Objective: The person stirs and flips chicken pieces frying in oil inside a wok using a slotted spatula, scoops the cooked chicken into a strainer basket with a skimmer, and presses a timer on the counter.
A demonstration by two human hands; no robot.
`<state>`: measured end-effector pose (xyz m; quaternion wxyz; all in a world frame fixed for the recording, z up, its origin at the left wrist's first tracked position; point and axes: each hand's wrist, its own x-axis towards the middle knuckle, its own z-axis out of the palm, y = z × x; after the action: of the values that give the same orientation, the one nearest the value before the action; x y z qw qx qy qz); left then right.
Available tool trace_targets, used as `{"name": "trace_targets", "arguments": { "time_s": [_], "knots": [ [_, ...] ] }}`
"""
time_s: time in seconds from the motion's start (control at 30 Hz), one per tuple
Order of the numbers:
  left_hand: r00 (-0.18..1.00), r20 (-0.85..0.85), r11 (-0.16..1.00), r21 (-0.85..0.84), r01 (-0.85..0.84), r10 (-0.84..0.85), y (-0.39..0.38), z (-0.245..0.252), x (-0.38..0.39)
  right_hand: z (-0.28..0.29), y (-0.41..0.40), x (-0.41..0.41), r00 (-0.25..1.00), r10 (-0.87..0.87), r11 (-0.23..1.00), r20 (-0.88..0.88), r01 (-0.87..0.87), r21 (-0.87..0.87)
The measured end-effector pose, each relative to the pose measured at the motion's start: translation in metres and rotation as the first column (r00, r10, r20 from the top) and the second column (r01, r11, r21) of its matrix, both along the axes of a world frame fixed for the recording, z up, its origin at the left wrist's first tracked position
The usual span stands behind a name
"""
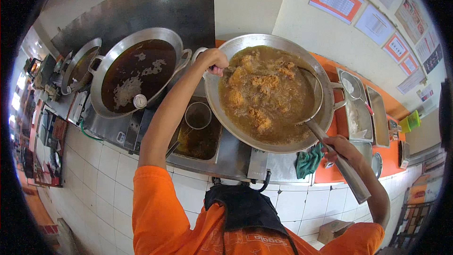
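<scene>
A large metal wok holds bubbling oil and several pieces of golden, battered fried food. My right hand grips the broad metal handle of a round skimmer. The skimmer's head rests in the oil along the wok's right side, partly submerged. At the upper left rim, my left hand is curled into a fist beside the wok's left loop handle. A small dark bit shows under its fingers; whether it holds that or the handle is unclear.
Another wok of dark oil, with foam and a dial thermometer, stands left. Below sits an oil-filled basin with a round strainer. A green cloth hangs near the counter edge. Metal trays line the orange counter right.
</scene>
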<state>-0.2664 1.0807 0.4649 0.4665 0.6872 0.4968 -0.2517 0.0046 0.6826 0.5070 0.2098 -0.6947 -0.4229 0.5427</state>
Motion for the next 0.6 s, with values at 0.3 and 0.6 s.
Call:
{"name": "trace_targets", "arguments": {
  "time_s": [0.3, 0.6],
  "knots": [
    [0.793, -0.307, 0.545, 0.594, 0.592, -0.526, -0.023, -0.02, 0.001, -0.013, 0.051, -0.019, 0.83, -0.452, 0.884, -0.326, 0.367, -0.29],
    [0.957, -0.06, 0.673, 0.698, 0.244, -0.284, -0.026, -0.006, 0.008, -0.021, 0.065, -0.02, 0.809, -0.383, 0.919, -0.447, 0.288, -0.268]
  ]
}}
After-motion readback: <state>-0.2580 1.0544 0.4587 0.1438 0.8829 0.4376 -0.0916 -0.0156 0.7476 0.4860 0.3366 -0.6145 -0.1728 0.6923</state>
